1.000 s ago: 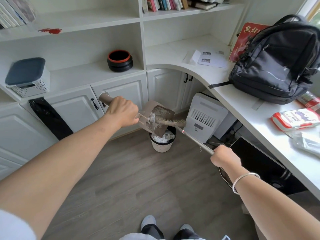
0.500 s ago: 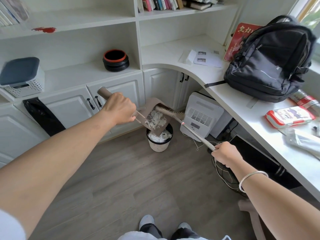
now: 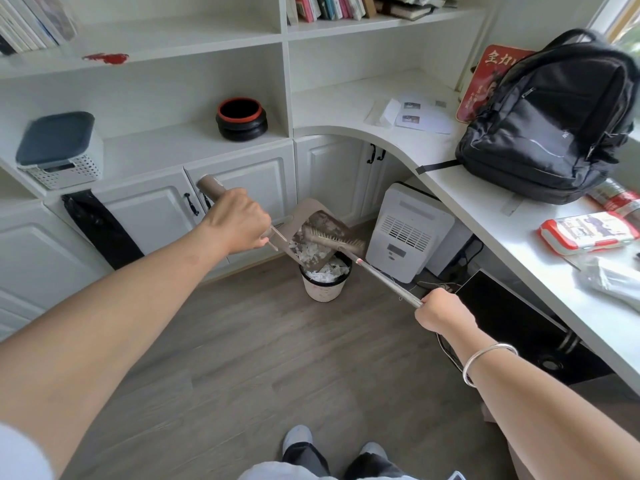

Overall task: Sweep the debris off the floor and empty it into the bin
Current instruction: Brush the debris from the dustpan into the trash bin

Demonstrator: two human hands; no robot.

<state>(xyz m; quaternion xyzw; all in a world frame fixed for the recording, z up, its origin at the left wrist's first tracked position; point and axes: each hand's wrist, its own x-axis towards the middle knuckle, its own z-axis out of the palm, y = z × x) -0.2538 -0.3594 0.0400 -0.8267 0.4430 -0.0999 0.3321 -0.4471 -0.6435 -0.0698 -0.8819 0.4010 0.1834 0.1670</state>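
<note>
My left hand (image 3: 239, 221) grips the handle of a tan dustpan (image 3: 320, 225), which is held tilted above a small white bin (image 3: 323, 287) with a black liner. White paper debris (image 3: 310, 251) lies in the pan's lower part, and more fills the bin. My right hand (image 3: 441, 310) is closed on the metal handle of a broom (image 3: 381, 273). The broom's bristle head (image 3: 334, 237) rests inside the dustpan, against the debris.
White cabinets (image 3: 149, 209) stand behind the bin, a white appliance (image 3: 408, 232) just to its right. A curved white desk (image 3: 485, 216) on the right carries a black backpack (image 3: 547, 126). Cables (image 3: 446, 285) and a black box lie under the desk. My feet (image 3: 298, 439) stand on the wooden floor.
The broom head has moved down inside the dustpan, pushing the debris toward its lower edge. Less paper lies in the pan than half a second ago. Both hands keep their grips.
</note>
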